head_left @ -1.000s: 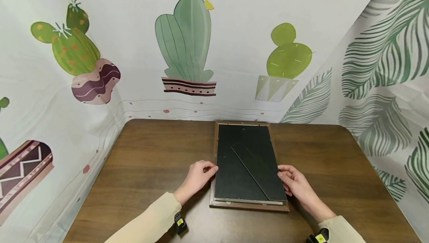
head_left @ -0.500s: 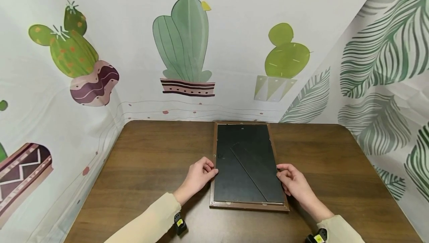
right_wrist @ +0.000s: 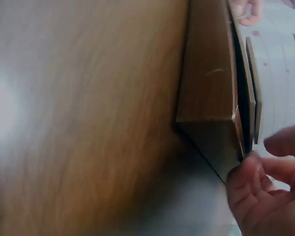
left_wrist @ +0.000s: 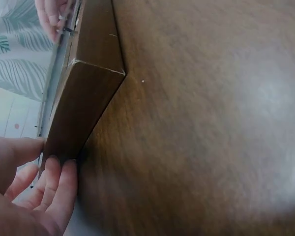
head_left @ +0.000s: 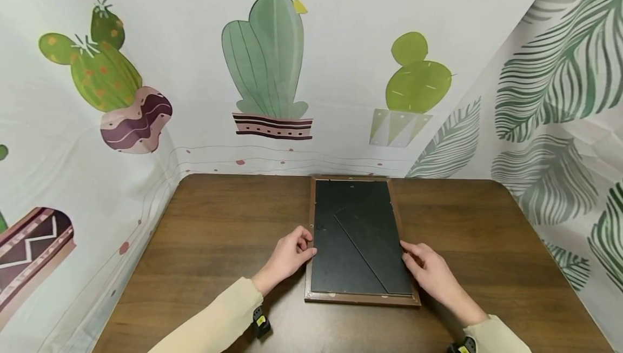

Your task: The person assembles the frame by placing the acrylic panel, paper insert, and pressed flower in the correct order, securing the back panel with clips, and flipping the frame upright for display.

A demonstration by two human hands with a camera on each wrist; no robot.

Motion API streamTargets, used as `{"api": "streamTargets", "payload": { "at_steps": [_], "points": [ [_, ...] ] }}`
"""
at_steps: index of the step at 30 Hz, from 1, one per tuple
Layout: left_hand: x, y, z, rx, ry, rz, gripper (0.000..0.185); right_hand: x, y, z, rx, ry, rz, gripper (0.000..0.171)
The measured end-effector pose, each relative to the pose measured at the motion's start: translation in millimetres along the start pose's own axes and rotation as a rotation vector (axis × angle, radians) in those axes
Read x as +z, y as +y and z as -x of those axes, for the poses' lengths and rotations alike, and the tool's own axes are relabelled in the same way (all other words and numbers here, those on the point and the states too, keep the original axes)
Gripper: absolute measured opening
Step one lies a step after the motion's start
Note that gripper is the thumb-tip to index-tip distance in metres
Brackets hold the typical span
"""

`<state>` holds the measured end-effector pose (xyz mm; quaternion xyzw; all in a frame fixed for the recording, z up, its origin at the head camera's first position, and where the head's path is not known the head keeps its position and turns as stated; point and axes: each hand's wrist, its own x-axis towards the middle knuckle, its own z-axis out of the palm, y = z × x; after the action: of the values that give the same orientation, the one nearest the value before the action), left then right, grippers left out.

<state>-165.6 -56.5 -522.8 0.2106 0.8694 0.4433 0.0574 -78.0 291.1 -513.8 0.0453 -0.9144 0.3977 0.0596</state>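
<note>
A brown picture frame (head_left: 362, 300) lies face down on the table, its black backing board (head_left: 336, 255) set over the opening. A slanted stand flap (head_left: 370, 250) lies flat on the board. My left hand (head_left: 288, 255) holds the board's left edge, thumb on top; in the left wrist view its other fingers (left_wrist: 64, 189) touch the frame's side. At the opposite edge, my right hand (head_left: 433, 272) pinches the board between thumb and curled fingers. The right wrist view shows a dark gap between the frame's wall (right_wrist: 209, 73) and the board's edge (right_wrist: 250, 83).
The brown wooden table (head_left: 219, 223) runs back to a white cloth backdrop (head_left: 350, 61) printed with cacti and leaves. The frame's far end lies near the table's back edge. Both forearms wear dark wrist cameras (head_left: 261, 320).
The backing board has sunk lower into the frame, and its raised near edge now sits nearly level. The right fingers have straightened slightly along the edge; the left hand has barely moved.
</note>
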Motion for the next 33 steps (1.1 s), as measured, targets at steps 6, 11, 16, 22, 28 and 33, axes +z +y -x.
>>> {"api": "streamTargets", "payload": {
  "at_steps": [6, 11, 16, 22, 28, 33],
  "points": [
    [0.0, 1.7, -3.0, 0.079, -0.047, -0.066, 0.038, 1, 4, -2, -0.253, 0.0, 0.171, 0.041],
    [-1.6, 2.6, -5.5, 0.107, -0.112, -0.106, 0.05, -6, 8, -5, -0.054, -0.093, 0.038, 0.057],
    [-5.3, 5.0, -5.6, 0.093, -0.207, -0.109, 0.058, -11, 13, -7, 0.035, -0.184, -0.035, 0.066],
    [-7.1, 7.8, -4.3, 0.079, -0.239, -0.089, 0.06, -12, 14, -8, 0.045, -0.223, -0.073, 0.069],
    [-6.9, 4.9, -2.8, 0.055, -0.244, -0.047, 0.061, -10, 13, -7, 0.057, -0.231, -0.067, 0.069],
    [-7.9, 5.5, -0.4, 0.012, -0.255, 0.02, 0.062, -8, 16, -7, 0.044, -0.208, -0.05, 0.071]
  ]
}}
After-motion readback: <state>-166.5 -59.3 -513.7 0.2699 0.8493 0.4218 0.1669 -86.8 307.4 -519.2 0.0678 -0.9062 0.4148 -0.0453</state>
